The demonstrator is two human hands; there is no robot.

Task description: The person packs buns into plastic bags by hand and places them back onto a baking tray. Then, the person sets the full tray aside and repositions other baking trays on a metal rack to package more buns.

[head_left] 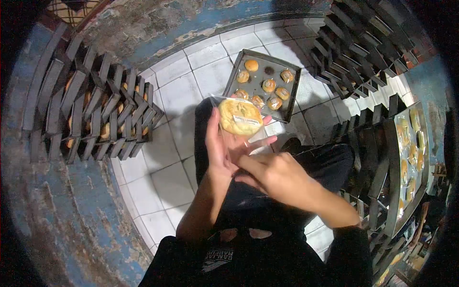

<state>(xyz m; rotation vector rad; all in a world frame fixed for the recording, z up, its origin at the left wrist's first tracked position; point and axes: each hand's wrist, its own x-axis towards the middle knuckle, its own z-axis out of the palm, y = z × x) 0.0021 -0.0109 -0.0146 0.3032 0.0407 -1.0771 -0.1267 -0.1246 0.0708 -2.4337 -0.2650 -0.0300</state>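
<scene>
In the head view a round golden bun (240, 117) lies inside a clear plastic bag (258, 142) with a printed white label. My left hand (219, 148) cradles the bagged bun from below, its fingers curled around the sides. My right hand (275, 173) is closed at the near end of the bag, against my left palm, with its thumb and fingertips pressed together. The fingertips cover whatever part of the bag they pinch. Beyond my hands, a dark baking tray (296, 88) on the floor bears several wrapped buns (269, 85).
Stacked dark trays with buns (91, 107) stand at the left wall. More stacked trays (356, 48) rise at the back right. Close on my right, a tray of packaged buns (406, 158) tops another stack. White tiles (179, 95) cover the floor between them.
</scene>
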